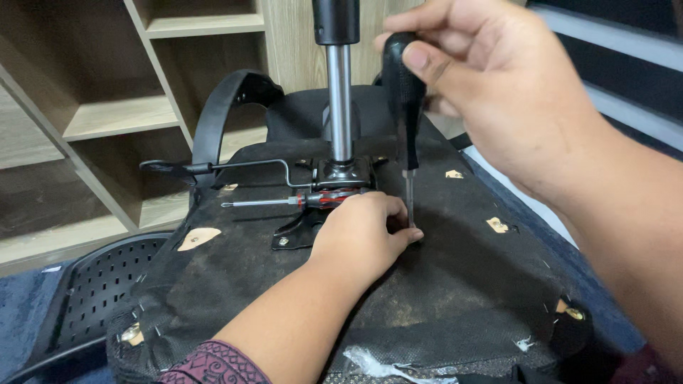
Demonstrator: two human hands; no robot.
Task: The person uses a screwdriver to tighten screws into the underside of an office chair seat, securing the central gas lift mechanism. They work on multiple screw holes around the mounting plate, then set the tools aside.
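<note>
An office chair lies upside down, its black fabric seat underside [455,277] facing me. My right hand [498,92] grips the black handle of a screwdriver [404,107] held upright, its tip down on the seat underside near the metal mechanism plate [341,174]. My left hand [359,238] rests on the fabric with its fingertips pinched around the screwdriver's tip. A second screwdriver with a red and black handle [320,200] lies flat just beyond my left hand. The chrome gas cylinder [339,99] rises from the plate.
A black armrest [220,114] curves up at the left, with a thin lever rod [242,166] below it. A perforated black chair back [92,284] lies at lower left. Wooden shelves [121,117] stand behind. Torn fabric and staples mark the seat's near edge.
</note>
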